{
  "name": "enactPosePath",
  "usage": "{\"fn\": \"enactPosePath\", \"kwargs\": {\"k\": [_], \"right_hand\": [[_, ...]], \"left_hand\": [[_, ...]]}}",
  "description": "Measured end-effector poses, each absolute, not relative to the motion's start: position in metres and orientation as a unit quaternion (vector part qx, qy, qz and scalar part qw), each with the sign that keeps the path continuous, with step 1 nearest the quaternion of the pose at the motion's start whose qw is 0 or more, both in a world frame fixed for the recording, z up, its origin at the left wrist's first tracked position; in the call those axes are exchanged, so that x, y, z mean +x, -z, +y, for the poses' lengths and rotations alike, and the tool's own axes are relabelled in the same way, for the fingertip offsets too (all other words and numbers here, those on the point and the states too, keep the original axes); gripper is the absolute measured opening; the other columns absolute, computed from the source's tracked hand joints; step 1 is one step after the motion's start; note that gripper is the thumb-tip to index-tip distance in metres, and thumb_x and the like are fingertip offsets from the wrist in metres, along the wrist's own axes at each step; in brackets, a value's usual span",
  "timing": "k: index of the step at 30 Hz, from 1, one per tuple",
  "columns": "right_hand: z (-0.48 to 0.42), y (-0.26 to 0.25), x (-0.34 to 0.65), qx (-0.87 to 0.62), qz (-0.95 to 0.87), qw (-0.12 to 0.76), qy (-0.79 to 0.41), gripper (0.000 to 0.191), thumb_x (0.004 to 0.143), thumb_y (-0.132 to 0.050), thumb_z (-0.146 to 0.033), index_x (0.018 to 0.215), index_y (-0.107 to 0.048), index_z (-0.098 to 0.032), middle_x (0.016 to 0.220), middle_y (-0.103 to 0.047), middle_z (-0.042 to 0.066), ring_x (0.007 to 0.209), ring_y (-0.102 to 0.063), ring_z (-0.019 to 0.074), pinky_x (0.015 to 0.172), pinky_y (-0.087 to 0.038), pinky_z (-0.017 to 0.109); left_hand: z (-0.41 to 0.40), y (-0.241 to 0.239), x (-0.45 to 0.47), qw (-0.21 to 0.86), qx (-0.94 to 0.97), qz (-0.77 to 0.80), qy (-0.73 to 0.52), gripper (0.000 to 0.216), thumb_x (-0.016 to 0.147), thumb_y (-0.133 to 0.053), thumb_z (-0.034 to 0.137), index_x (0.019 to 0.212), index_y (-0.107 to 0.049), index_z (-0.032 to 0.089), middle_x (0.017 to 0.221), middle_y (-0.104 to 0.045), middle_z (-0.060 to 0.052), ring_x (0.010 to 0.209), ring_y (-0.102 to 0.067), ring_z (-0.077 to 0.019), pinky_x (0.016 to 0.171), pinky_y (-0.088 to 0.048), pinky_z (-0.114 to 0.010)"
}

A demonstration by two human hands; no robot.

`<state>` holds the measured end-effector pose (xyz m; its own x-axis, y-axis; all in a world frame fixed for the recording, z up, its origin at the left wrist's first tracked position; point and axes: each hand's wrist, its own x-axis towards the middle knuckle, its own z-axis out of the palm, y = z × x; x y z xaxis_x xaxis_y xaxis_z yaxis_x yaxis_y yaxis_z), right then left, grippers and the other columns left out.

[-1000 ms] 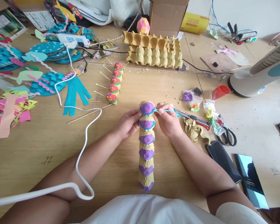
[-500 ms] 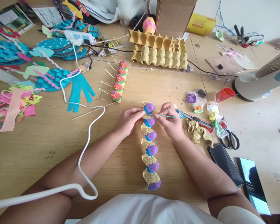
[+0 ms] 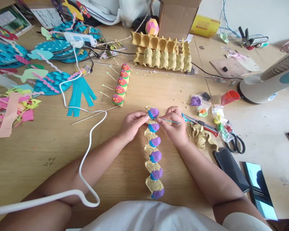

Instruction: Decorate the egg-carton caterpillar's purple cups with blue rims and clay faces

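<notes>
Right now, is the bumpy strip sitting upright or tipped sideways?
Tipped sideways: the strip's purple bumps lean right, and their blue sides show on the left.
</notes>
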<state>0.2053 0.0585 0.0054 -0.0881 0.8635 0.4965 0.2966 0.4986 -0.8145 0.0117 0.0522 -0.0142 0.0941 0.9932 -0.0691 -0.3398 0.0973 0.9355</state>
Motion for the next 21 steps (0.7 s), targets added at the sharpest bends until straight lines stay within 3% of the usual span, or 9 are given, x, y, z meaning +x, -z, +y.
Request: {"fn": "enactPosePath", "kwargs": {"k": [21], "right_hand": [[0.0566,-0.0085,0.2042,-0.419,-0.689,0.523,-0.277,0.011,0.085,-0.082,-0.024,0.077,-0.074,-0.025,0.091,-0.058,0.002,0.09,-0.057,0.0198,0.086,-0.048,0.041]], "left_hand": [[0.0504,0.0159,0.0102,0.569,0.458,0.425,-0.534,0.022,0.082,-0.082,0.04,0.088,-0.083,0.019,0.083,-0.076,-0.003,0.079,-0.069,-0.0158,0.072,-0.056,-0.026]]}}
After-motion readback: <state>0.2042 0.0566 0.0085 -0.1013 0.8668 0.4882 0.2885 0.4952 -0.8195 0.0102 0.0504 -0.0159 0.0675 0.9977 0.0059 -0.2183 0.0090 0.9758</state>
